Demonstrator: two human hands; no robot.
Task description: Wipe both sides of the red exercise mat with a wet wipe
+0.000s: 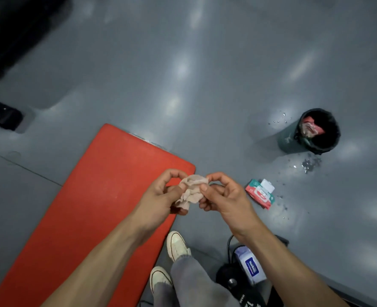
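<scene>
Wet wipe [191, 191] between both grips.

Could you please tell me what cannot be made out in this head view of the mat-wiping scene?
- Red mat: near end cut off by the bottom edge; underside hidden; forearms cover part.
- Wipe: crumpled between left hand and right hand; how dirty it is cannot be told.
- Wipe pack: print too small.
- Bin: contents blurred.
- Dark shapes top left: blurred.
</scene>
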